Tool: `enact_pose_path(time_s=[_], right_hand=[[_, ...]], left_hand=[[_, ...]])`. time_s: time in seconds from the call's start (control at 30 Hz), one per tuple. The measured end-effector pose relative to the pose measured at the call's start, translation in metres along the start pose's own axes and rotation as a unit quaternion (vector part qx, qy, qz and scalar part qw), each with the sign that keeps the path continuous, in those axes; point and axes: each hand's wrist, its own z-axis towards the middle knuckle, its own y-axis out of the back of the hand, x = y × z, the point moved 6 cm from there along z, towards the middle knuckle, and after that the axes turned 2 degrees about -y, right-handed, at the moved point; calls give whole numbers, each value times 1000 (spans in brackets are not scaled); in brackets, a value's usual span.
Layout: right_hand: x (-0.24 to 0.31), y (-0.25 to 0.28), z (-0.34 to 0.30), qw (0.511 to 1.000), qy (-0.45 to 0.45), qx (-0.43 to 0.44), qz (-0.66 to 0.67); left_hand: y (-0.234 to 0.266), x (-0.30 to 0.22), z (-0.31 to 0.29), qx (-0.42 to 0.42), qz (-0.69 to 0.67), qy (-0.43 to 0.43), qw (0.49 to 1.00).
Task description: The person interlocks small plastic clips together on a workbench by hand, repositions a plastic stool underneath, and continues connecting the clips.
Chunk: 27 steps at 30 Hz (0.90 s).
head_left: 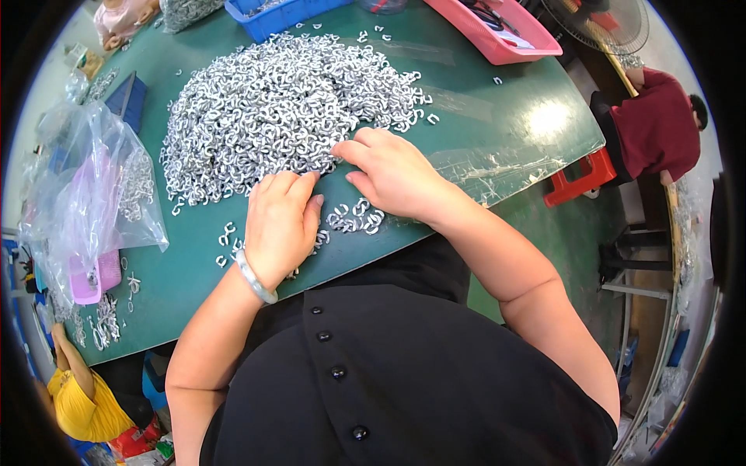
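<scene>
A big heap of small silver-grey U-shaped metal pieces (264, 109) lies on the green table (505, 116). My left hand (281, 213), with a pale bangle (255, 278) at its wrist, is at the heap's near edge. Its fingers bend down toward the pieces, and the thumb stands a little off the index finger. To its right, my right hand (392, 172) touches the heap's near right edge, index finger and thumb apart. Nothing shows held in either hand. A small group of the same pieces (356, 217) lies between the hands and the table's near edge; more are partly hidden beneath my left hand.
A clear plastic bag (101, 179) and a pink-purple basket (110, 273) stand at the left. A blue bin (291, 15) and a pink tray (505, 48) sit at the back. One person in yellow (89, 408) and another in dark red (657, 124) are nearby; a red stool (583, 179) stands right.
</scene>
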Motion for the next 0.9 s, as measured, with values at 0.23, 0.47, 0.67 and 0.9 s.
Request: enact_pose_path(time_s=[0.23,0.47,0.67,0.9], right_hand=[[-5,-2,3,997,24,58,-37],[2,-4,4,996,81,29,-7],[-13,1,-1,998,16,56,13],[-11,2,-2,998,6,64,-21]], left_hand=[[-1,3,0,35,7,2,999],[2,3,0,17,-5,-5,1000],[2,-1,1,-4,-20,-20,1000],[-7,-14,10,29,-31,-46,998]])
